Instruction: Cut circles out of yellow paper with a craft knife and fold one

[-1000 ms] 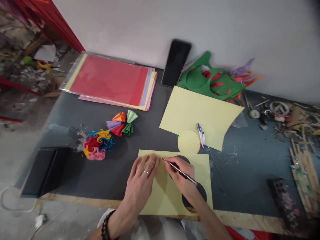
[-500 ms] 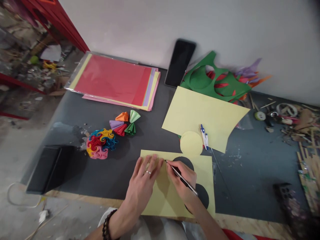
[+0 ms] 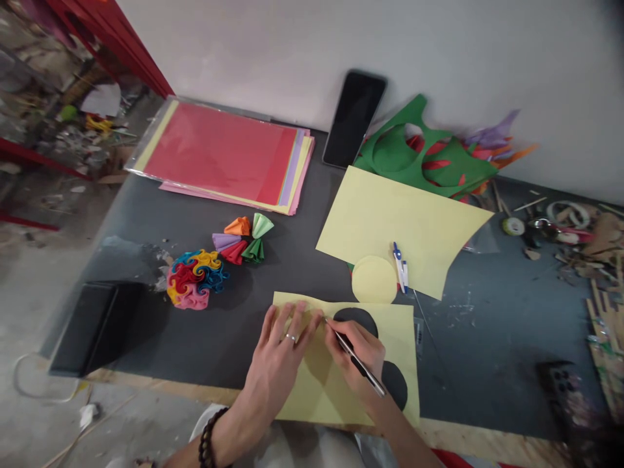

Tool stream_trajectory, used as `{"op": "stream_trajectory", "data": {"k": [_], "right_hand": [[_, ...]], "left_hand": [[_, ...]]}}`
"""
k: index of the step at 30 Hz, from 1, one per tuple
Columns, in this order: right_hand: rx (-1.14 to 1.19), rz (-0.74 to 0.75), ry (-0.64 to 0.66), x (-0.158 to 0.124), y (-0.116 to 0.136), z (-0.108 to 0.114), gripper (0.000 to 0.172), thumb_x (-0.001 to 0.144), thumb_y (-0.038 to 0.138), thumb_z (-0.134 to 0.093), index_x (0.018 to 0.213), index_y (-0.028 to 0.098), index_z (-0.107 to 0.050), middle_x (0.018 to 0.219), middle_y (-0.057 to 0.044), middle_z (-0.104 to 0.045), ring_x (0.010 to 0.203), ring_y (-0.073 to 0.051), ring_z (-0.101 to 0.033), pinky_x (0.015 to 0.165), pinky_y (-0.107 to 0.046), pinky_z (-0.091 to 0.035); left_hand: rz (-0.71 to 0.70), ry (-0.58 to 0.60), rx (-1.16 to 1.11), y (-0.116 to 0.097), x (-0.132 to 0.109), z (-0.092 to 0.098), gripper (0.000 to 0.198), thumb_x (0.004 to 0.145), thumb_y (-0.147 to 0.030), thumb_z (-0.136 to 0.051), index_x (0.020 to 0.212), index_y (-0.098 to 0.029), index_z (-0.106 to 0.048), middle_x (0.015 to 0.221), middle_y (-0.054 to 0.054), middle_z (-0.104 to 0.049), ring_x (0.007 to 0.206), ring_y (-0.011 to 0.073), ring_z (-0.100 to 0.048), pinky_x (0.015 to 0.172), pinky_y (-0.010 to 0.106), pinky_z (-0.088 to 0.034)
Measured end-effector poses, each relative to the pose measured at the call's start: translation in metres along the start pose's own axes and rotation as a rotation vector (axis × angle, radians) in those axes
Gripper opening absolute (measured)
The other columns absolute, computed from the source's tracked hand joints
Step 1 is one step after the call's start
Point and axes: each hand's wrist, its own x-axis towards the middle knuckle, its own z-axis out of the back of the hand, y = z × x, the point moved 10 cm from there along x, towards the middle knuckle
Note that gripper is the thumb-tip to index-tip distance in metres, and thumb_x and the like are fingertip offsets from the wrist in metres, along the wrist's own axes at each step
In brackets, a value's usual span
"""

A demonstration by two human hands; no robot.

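A yellow sheet of paper lies near the table's front edge, with round holes cut through it that show the dark surface beneath. My left hand rests on its left part, fingers stretched out and pressing it flat. In my right hand is a slim silver-and-black craft knife, gripped like a pen. Its tip meets the paper close to my left index finger. Just beyond the sheet lies a yellow paper disc, and beside that a blue-and-white compass.
Another yellow sheet lies behind, against green cut scraps. A phone leans on the wall. Coloured paper in plastic, folded paper cones, a curled paper piece and a black box are leftward; clutter is rightward.
The knife's tip and my right hand have shifted very slightly down and right along the sheet. The sheet's top edge now bulges a little near my left fingers.
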Motion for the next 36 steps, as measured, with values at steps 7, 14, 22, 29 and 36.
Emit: {"op": "stream_trajectory", "data": {"k": [7,14,22,29,36], "right_hand": [[0.014,-0.044,-0.059,-0.002,-0.004,0.009,0.01,0.09,0.014,-0.073,0.096,0.021,-0.074,0.073,0.0,-0.073,0.06,-0.011,-0.069,0.059,-0.021,-0.055],[0.022,-0.036,-0.014,0.001,-0.004,0.004,0.012,0.091,0.014,-0.072,0.099,0.022,-0.075,0.079,-0.001,-0.076,0.066,-0.012,-0.072,0.064,-0.021,-0.058],[0.026,-0.019,0.017,0.003,-0.004,0.003,0.014,0.092,0.013,-0.07,0.102,0.022,-0.075,0.081,-0.002,-0.077,0.07,-0.013,-0.074,0.066,-0.022,-0.059],[0.019,-0.004,0.031,0.003,-0.003,-0.001,0.014,0.093,0.013,-0.07,0.103,0.021,-0.075,0.081,-0.002,-0.077,0.07,-0.013,-0.074,0.064,-0.022,-0.059],[-0.001,0.023,0.019,0.003,0.001,0.002,0.014,0.092,0.012,-0.07,0.102,0.021,-0.075,0.081,-0.003,-0.078,0.069,-0.014,-0.075,0.062,-0.021,-0.059]], "left_hand": [[0.008,0.034,-0.014,-0.001,0.002,0.0,0.076,0.093,-0.007,-0.054,0.163,-0.033,-0.038,0.164,0.003,-0.052,0.147,0.0287,-0.053,0.124,0.054,-0.048],[-0.023,0.059,-0.032,-0.004,-0.002,-0.001,0.075,0.095,-0.012,-0.055,0.164,-0.034,-0.035,0.168,0.006,-0.045,0.154,0.0327,-0.044,0.127,0.059,-0.043],[-0.038,-0.043,0.018,-0.012,-0.003,0.005,0.07,0.089,-0.003,-0.051,0.155,-0.027,-0.053,0.166,0.005,-0.049,0.155,0.0288,-0.043,0.131,0.051,-0.037],[-0.078,-0.045,-0.012,0.003,-0.004,0.007,0.066,0.095,-0.01,-0.051,0.157,-0.034,-0.049,0.157,0.001,-0.061,0.152,0.0241,-0.048,0.132,0.049,-0.036],[-0.094,0.006,0.027,-0.002,0.001,0.007,0.056,0.102,-0.025,-0.056,0.156,-0.034,-0.05,0.153,0.005,-0.059,0.146,0.0283,-0.054,0.128,0.055,-0.042]]}}
